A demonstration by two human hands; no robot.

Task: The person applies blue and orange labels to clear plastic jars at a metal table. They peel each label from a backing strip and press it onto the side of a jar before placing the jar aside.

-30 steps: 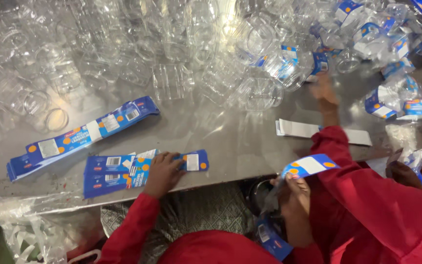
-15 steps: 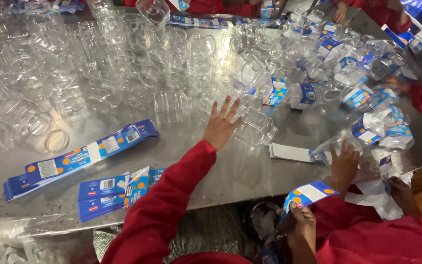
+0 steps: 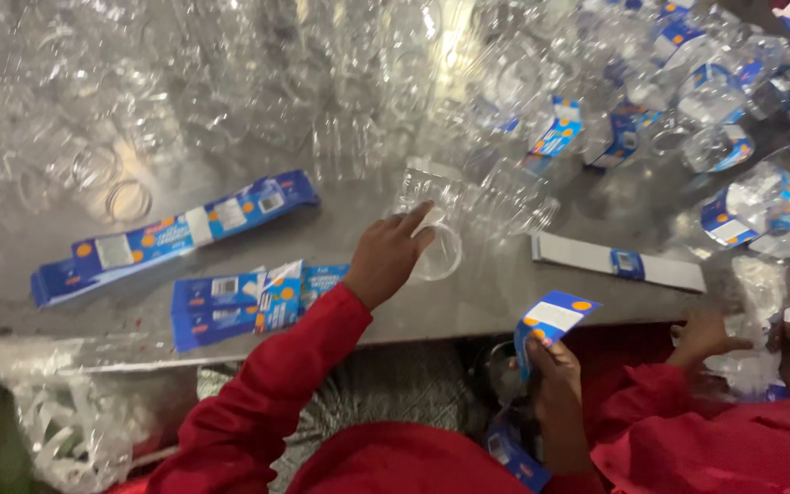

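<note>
My left hand (image 3: 384,258) grips the rim of a clear plastic jar (image 3: 439,229) that lies on its side on the grey metal table (image 3: 468,306), its open mouth turned towards me. Below the table edge, my right hand (image 3: 552,370) holds up a blue and white label (image 3: 552,322) with an orange dot. Both my sleeves are red. A heap of more clear jars (image 3: 322,82) starts just behind the held jar.
A stack of blue labels (image 3: 230,306) and a long blue label strip (image 3: 176,233) lie left of my left hand. A white strip (image 3: 614,261) lies to the right. Labelled jars (image 3: 733,210) crowd the right side. A co-worker's hand (image 3: 706,334) rests by crumpled plastic (image 3: 761,288).
My left hand left the label stack, reached out to the jar heap, and has now come back nearer the table edge with a clear jar in it. My right hand keeps holding the label.
</note>
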